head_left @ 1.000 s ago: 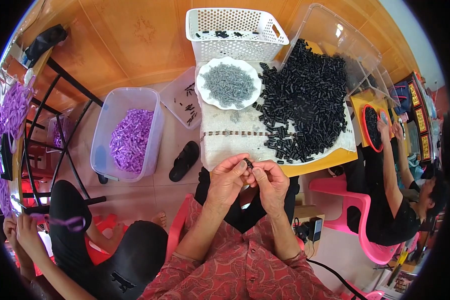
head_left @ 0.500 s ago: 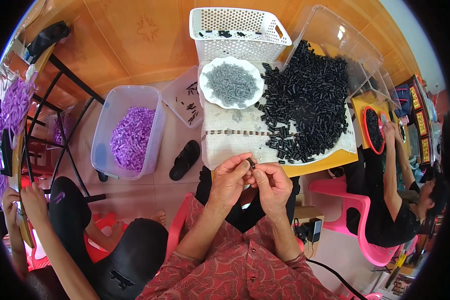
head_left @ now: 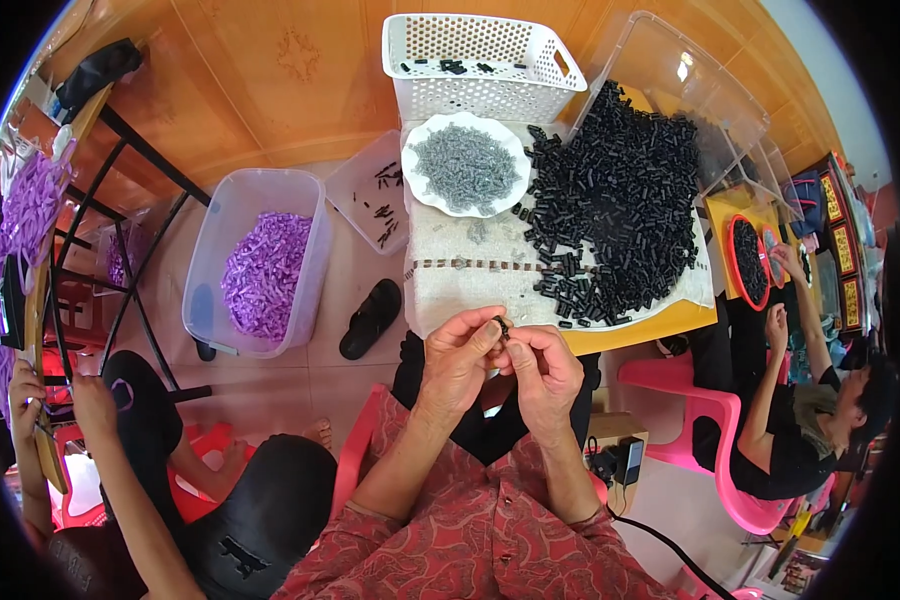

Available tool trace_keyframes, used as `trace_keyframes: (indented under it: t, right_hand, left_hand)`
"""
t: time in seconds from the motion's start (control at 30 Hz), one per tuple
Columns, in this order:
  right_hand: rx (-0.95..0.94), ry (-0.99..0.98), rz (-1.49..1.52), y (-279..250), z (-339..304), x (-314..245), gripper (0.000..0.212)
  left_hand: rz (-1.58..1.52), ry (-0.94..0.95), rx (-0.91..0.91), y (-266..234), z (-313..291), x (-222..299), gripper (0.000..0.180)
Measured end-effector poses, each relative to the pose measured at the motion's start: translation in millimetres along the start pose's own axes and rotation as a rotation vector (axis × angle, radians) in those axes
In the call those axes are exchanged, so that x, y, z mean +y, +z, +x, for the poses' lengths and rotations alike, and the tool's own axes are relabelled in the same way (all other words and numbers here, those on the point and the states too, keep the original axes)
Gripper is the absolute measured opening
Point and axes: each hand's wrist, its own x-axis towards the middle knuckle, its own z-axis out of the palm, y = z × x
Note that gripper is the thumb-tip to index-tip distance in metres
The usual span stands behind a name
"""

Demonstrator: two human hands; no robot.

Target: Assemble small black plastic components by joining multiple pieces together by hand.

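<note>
Between the fingertips of both hands is a small black plastic piece, held just in front of the table's near edge. My left hand pinches it from the left, and my right hand pinches it from the right. Its details are too small to make out. Beyond the hands lies a large heap of similar black pieces on the white cloth. Left of the heap, a white scalloped plate holds many small clear grey pieces.
A white perforated basket with a few black pieces stands behind the plate. Left on the floor are a clear bin of purple pieces and a black slipper. One co-worker sits left, another right on a pink chair.
My hands keep the same pinch on the black piece, nearly unmoved. The right co-worker's hands have moved apart, one toward the body. The left co-worker's hands have shifted slightly.
</note>
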Motion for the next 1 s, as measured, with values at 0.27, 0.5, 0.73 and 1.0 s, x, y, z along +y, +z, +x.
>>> trace_keyframes:
  t: [0.27,0.5,0.73,1.0]
  right_hand:
    - [-0.012,0.108,0.149,0,-2,6,0.011]
    - [-0.028,0.135,0.166,-6,1,8,0.010]
    - [-0.050,-0.059,-0.123,-7,4,1,0.007]
    - [-0.062,0.204,0.187,-9,1,0,0.008]
  left_hand:
    - [0.015,-0.004,0.059,6,-1,4,0.020]
    - [-0.032,-0.032,0.031,6,-2,3,0.019]
    - [0.070,-0.017,0.041,6,-3,5,0.018]
    - [-0.193,-0.201,0.043,2,0,0,0.018]
